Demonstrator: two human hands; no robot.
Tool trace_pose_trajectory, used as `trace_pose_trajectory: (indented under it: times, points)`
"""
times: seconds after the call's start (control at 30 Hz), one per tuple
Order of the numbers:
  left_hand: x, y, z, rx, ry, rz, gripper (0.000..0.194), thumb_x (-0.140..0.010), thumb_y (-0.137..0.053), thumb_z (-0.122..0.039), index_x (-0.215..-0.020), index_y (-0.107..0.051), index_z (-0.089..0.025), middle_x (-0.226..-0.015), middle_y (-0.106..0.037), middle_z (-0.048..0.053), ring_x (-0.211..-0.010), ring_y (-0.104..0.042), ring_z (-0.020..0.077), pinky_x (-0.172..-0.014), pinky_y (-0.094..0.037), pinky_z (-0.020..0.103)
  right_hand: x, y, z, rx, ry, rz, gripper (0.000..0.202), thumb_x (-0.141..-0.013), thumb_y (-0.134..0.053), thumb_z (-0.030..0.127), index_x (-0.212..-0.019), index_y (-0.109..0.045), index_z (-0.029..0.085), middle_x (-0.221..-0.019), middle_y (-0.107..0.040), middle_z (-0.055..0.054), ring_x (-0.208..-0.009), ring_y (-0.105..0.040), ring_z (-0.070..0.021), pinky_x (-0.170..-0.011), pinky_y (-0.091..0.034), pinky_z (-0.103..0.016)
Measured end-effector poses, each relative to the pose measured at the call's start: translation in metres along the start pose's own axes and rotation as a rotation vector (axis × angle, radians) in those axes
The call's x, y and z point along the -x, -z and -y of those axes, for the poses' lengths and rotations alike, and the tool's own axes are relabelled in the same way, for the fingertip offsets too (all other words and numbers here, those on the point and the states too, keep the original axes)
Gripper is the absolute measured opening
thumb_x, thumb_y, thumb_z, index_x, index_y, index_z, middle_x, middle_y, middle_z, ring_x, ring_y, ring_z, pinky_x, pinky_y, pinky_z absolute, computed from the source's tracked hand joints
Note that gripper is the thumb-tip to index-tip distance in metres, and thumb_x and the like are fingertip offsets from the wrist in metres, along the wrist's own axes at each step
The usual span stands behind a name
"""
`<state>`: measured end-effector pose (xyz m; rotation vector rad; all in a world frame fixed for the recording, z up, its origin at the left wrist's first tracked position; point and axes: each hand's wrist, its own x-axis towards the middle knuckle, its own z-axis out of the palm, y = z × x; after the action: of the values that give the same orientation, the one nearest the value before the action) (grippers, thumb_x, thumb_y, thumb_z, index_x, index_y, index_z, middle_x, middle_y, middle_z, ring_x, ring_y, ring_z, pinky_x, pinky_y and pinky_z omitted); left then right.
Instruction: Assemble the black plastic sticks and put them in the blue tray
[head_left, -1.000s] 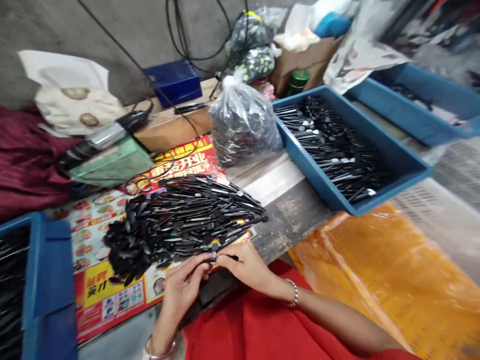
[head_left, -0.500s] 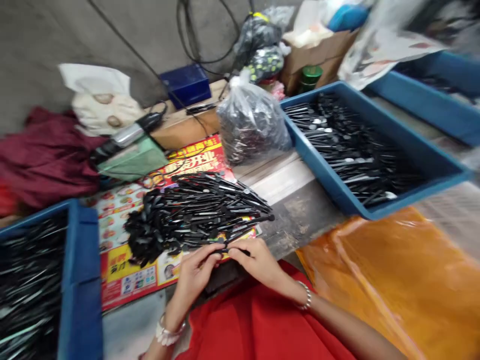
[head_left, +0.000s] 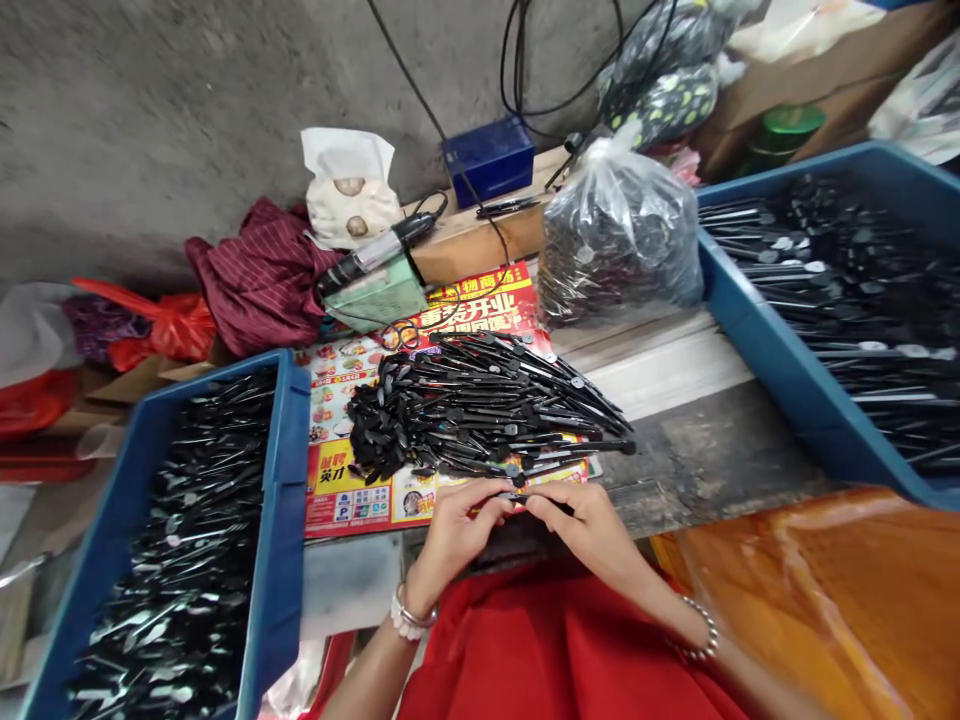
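Observation:
My left hand (head_left: 463, 525) and my right hand (head_left: 589, 520) meet at the table's front edge, both pinching one small black piece (head_left: 514, 497) between the fingertips. Only a short length of it shows. Just beyond my fingers a heap of thin black parts (head_left: 480, 400) with round ends lies on a red and yellow printed sheet (head_left: 352, 510). The heap's left end is a dense cluster of dark tips; its rods point right.
Blue bins of black parts stand at the left (head_left: 289, 500) and right (head_left: 787, 370). Behind the heap are a clear filled bag (head_left: 619, 235), a green box (head_left: 382, 295) with a metallic tool (head_left: 375, 255) on it, and a dark blue box (head_left: 491, 160). Orange plastic (head_left: 840, 590) lies right.
The view has swung left, so the scene sits further right and more of the left bin shows. Both hands still pinch the small piece at the table's edge.

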<state>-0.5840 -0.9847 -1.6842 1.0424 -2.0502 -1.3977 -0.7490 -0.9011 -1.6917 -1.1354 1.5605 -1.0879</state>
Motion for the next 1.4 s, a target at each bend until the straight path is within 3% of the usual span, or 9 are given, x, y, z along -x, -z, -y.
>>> trace_pose_trajectory:
  times: [0.23,0.47,0.57,0.73,0.83,0.93,1.03,1.2,1.4]
  points:
    - [0.000,0.002,-0.002,0.036,-0.009,0.035,0.018,-0.084,-0.060,-0.023,-0.092,-0.075,-0.015,-0.066,-0.072,0.003,-0.053,-0.064,0.0123,-0.060,-0.055,0.022,0.000,0.004,-0.002,-0.070,-0.054,0.088,0.031,-0.088,-0.050,0.036,-0.077,-0.071,0.016,-0.065,-0.061,0.000,-0.062,-0.051,-0.0135,-0.057,-0.036,-0.024]
    - [0.002,0.003,0.000,0.014,-0.086,0.049,0.018,-0.086,-0.060,-0.022,-0.091,-0.076,-0.015,-0.061,-0.071,0.003,-0.058,-0.065,0.0131,-0.064,-0.054,0.022,-0.001,0.004,-0.009,-0.166,-0.091,0.137,0.045,-0.087,-0.051,0.049,-0.056,-0.049,0.017,-0.054,-0.040,0.003,-0.053,-0.035,-0.0098,-0.051,-0.026,-0.024]
    - [0.000,0.004,0.002,-0.005,-0.085,0.042,0.019,-0.086,-0.059,-0.020,-0.094,-0.075,-0.016,-0.064,-0.072,0.003,-0.059,-0.066,0.0132,-0.066,-0.054,0.022,-0.003,0.004,-0.011,-0.140,-0.084,0.117,0.045,-0.087,-0.052,0.049,-0.056,-0.049,0.017,-0.054,-0.042,0.003,-0.053,-0.036,-0.0099,-0.051,-0.026,-0.025]
    - [-0.003,0.006,0.005,-0.054,-0.060,0.051,0.019,-0.085,-0.060,-0.018,-0.095,-0.075,-0.017,-0.065,-0.072,0.001,-0.061,-0.067,0.0135,-0.067,-0.053,0.023,-0.006,0.005,-0.007,-0.083,-0.050,0.117,0.038,-0.090,-0.049,0.041,-0.067,-0.067,0.016,-0.058,-0.057,0.000,-0.056,-0.049,-0.0125,-0.054,-0.034,-0.024]
    - [-0.003,0.007,0.005,-0.017,-0.012,0.049,0.019,-0.084,-0.060,-0.017,-0.096,-0.075,-0.017,-0.071,-0.074,0.002,-0.059,-0.067,0.0132,-0.065,-0.054,0.022,-0.005,0.004,-0.003,0.015,0.026,0.066,0.028,-0.091,-0.051,0.033,-0.083,-0.073,0.018,-0.079,-0.071,-0.003,-0.073,-0.063,-0.0177,-0.068,-0.045,-0.027]
    - [-0.003,0.007,0.003,-0.046,0.007,-0.007,0.020,-0.080,-0.063,-0.016,-0.096,-0.075,-0.019,-0.085,-0.076,0.003,-0.071,-0.070,0.0155,-0.075,-0.055,0.025,-0.001,0.002,-0.001,0.163,0.173,-0.027,0.024,-0.094,-0.051,0.027,-0.098,-0.073,0.018,-0.094,-0.073,-0.007,-0.084,-0.067,-0.0193,-0.077,-0.048,-0.028]
    - [-0.003,0.007,0.000,-0.067,0.012,-0.045,0.019,-0.078,-0.066,-0.014,-0.093,-0.076,-0.020,-0.088,-0.077,0.003,-0.079,-0.071,0.0171,-0.082,-0.054,0.026,0.003,0.000,0.000,0.356,0.363,-0.107,0.026,-0.097,-0.046,0.023,-0.103,-0.071,0.015,-0.085,-0.070,-0.008,-0.075,-0.065,-0.0179,-0.068,-0.048,-0.028]
    - [-0.002,0.008,-0.005,0.016,0.012,-0.057,0.018,-0.076,-0.066,-0.012,-0.089,-0.076,-0.018,-0.084,-0.077,0.003,-0.076,-0.071,0.0168,-0.077,-0.056,0.025,0.006,-0.002,-0.001,0.509,0.622,-0.213,0.023,-0.097,-0.047,0.015,-0.109,-0.067,0.015,-0.074,-0.066,-0.005,-0.066,-0.061,-0.0145,-0.063,-0.047,-0.026]
    - [-0.002,0.011,-0.004,0.012,-0.016,0.002,0.019,-0.074,-0.067,-0.009,-0.087,-0.077,-0.018,-0.082,-0.077,0.003,-0.074,-0.071,0.0158,-0.070,-0.054,0.021,0.006,-0.001,-0.010,0.472,0.677,-0.196,0.023,-0.092,-0.053,0.008,-0.111,-0.065,0.014,-0.078,-0.067,-0.005,-0.069,-0.063,-0.0143,-0.066,-0.050,-0.026]
